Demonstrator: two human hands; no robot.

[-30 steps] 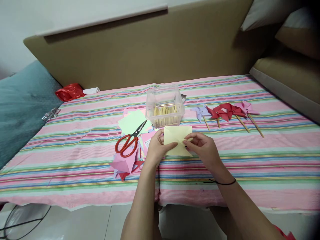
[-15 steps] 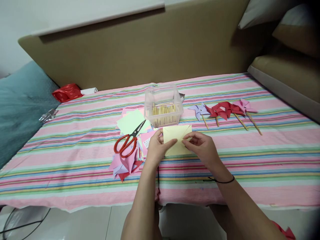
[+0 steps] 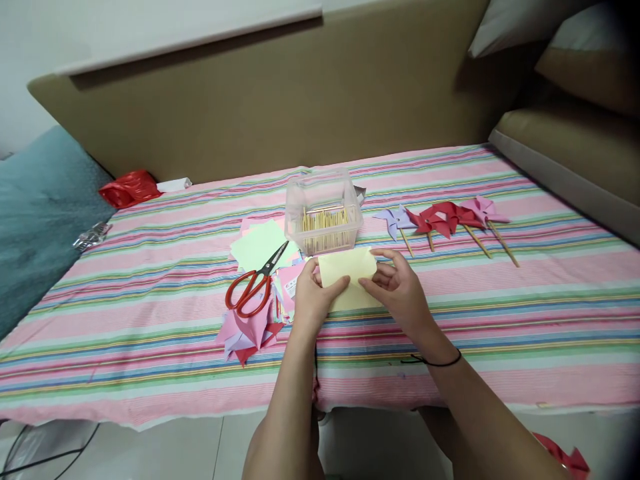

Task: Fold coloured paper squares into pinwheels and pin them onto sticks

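A pale yellow sheet of paper (image 3: 350,273) is held up above the striped cloth, its upper right corner curving over. My left hand (image 3: 317,290) pinches its left side, thumb on the near face. At the right side my right hand (image 3: 397,287) grips it, thumb on the face and index finger at the top corner. Left of my hands, scissors (image 3: 255,283) with red handles lie on coloured paper. Beneath the handles are pink, lilac and red cut paper pieces (image 3: 245,333). Behind the sheet stands a clear plastic box (image 3: 323,230) of short wooden sticks.
Several paper pinwheels on sticks (image 3: 450,217) lie at the right. A stack of light green sheets (image 3: 257,243) is left of the box. A red plastic bag (image 3: 131,189) rests far left by a teal cushion (image 3: 40,213). A sofa back (image 3: 250,113) rises behind.
The yellow sheet's creased face with cut lines has given way to a plain face with a curved top corner. My right index finger has moved up to that corner.
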